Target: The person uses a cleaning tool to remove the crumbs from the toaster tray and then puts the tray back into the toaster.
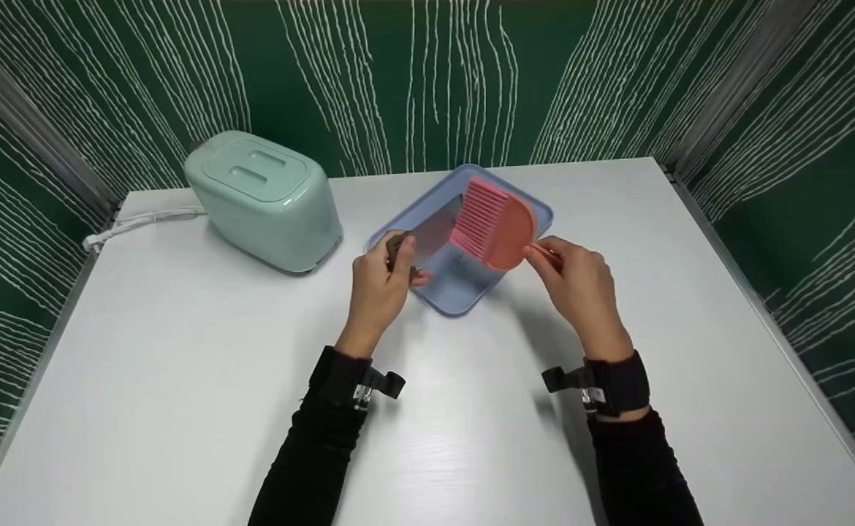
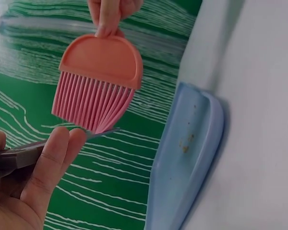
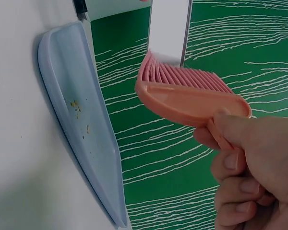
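1. In the head view, the brush (image 1: 511,234) is above the blue tray (image 1: 453,294), toward 2 o'clock from its middle.
2. The right hand (image 1: 581,285), at 4 o'clock, pinches the brush handle between thumb and fingers.
3. The left hand (image 1: 382,285), at 8 o'clock, grips the dark handle of a flat metal blade (image 1: 435,230); the pink bristles touch this blade and bend.
4. Probably the tray lies beneath so that it catches what falls; small crumbs (image 2: 185,146) are inside it.
5. The toaster (image 1: 263,204) stands on the desk (image 1: 201,365) between 9 and 10 o'clock, perhaps aside to leave room.
6. I can read no brand, label or writing.
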Demonstrator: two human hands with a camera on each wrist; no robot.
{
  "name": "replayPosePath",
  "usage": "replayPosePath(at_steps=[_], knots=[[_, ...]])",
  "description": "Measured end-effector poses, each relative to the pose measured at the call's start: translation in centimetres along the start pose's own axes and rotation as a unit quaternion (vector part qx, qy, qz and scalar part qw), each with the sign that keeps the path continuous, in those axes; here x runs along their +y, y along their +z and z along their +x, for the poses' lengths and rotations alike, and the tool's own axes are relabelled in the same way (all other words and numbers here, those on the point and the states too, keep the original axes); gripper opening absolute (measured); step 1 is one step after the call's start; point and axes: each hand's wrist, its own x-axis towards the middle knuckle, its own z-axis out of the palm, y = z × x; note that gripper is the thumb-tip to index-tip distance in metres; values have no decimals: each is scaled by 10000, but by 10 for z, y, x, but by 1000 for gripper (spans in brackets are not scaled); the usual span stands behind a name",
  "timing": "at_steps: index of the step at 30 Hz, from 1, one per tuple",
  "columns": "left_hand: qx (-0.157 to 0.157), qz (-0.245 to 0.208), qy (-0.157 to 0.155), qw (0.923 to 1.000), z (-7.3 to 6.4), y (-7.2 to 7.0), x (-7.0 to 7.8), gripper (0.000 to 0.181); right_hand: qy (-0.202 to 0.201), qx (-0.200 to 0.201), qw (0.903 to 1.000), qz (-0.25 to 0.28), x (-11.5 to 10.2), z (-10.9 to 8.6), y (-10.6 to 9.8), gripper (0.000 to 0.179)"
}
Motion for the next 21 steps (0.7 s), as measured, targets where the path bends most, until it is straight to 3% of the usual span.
replayPosePath(at_steps=[14,21], knots=[[-22,-32,62,10000,0,1,2,33,304,783,9962,-244,7,0,3,32],[51,56,86,9999,0,1,0,32,395,911,9949,-181,6,1,-4,33]])
